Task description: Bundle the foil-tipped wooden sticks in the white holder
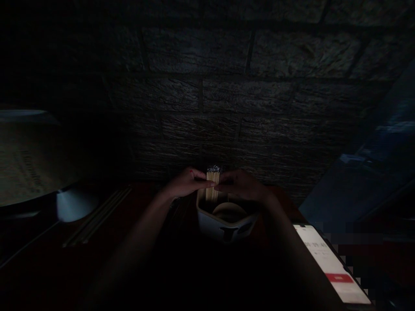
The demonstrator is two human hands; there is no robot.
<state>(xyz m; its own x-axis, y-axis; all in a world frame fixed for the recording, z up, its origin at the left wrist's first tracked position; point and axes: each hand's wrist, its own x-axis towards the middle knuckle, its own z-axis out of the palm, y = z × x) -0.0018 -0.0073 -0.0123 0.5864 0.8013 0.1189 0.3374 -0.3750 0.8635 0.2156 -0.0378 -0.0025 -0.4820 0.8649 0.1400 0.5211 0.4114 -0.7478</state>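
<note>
A bundle of thin, pale wooden sticks [213, 183] stands upright, with something shiny at its top. My left hand [188, 181] is closed on its left side, the thumb lying across the front. From the right, my right hand [240, 183] grips the same bundle, its fingers mostly in shadow. Below both hands stands an open, light-coloured box [210, 222] with dark marks on its front. The bundle's lower end is inside the box's rim, beside a round, tan object [229, 211]. Darkness hides the rest of the box's contents.
Several long, thin sticks [97, 218] lie on the dark reddish table [136, 203] to the left. A large tan container with lettering [26, 160] and a pale cup-like object [74, 205] are farther left. A lit phone [330, 263] lies right. A brick-patterned wall [223, 95] rises behind.
</note>
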